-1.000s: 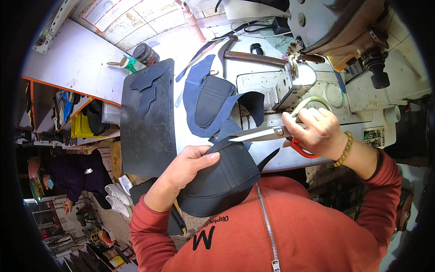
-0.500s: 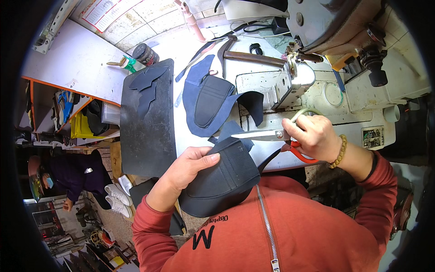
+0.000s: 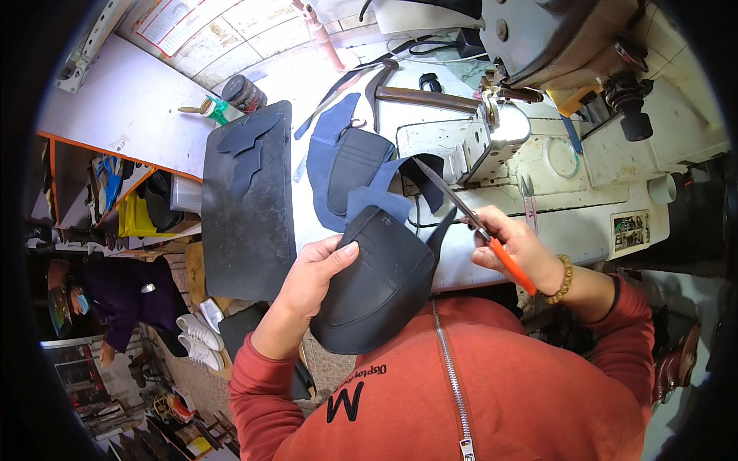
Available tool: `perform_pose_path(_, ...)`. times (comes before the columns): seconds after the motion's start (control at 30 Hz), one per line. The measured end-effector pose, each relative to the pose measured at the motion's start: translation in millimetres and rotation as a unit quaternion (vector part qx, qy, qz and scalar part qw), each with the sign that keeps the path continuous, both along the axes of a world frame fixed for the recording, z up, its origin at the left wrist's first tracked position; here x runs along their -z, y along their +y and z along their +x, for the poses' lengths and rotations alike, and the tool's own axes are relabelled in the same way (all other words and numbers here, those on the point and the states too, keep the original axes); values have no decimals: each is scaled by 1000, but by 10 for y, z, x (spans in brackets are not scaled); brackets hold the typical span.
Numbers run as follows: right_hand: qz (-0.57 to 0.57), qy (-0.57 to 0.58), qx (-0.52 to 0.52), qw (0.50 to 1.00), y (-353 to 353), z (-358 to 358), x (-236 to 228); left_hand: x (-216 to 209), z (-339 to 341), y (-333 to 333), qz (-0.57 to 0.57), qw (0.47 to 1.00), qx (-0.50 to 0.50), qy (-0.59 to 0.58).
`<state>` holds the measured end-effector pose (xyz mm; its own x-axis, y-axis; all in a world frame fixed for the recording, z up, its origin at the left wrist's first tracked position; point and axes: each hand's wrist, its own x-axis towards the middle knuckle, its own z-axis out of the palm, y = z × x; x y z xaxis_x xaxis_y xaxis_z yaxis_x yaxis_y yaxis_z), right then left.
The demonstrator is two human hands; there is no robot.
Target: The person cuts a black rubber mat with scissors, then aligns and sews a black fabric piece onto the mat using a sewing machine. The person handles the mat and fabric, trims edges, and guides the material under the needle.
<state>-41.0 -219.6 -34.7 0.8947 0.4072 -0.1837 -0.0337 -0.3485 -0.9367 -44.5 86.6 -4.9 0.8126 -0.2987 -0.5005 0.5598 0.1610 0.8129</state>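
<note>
Black stitched piece (image 3: 370, 288): in front of the chest, near 6 o'clock in the view, rounded end toward the body
Left hand (image 3: 314, 276): grasping its edge at 10 o'clock, thumb on top, presumably to steady it
Right hand (image 3: 524, 250): grasping scissors (image 3: 478, 223) at 3 o'clock from the piece, blades toward 10 or 11, perhaps to clear it
Left fingers: mostly hidden beneath, their spread unclear
Blue piece (image 3: 325, 165): at 12 o'clock, resting on the white table (image 3: 303, 230), likely within easy reach
</note>
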Motion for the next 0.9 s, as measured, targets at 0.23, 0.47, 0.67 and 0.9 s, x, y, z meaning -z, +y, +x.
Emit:
perform_pose_path(0.23,378,184,108,901,464,-66,74,213,-83,-190,-89,993,-71,-40)
perform_pose_path(0.47,413,170,125,886,609,9,86,330,-243,-328,-88,987,-113,-72)
perform_pose_path(0.67,400,178,88,895,615,47,8,413,-332,-288,-43,983,-126,-128)
perform_pose_path(0.9,374,185,44,908,560,152,-154,394,-288,-245,233,893,-202,-327)
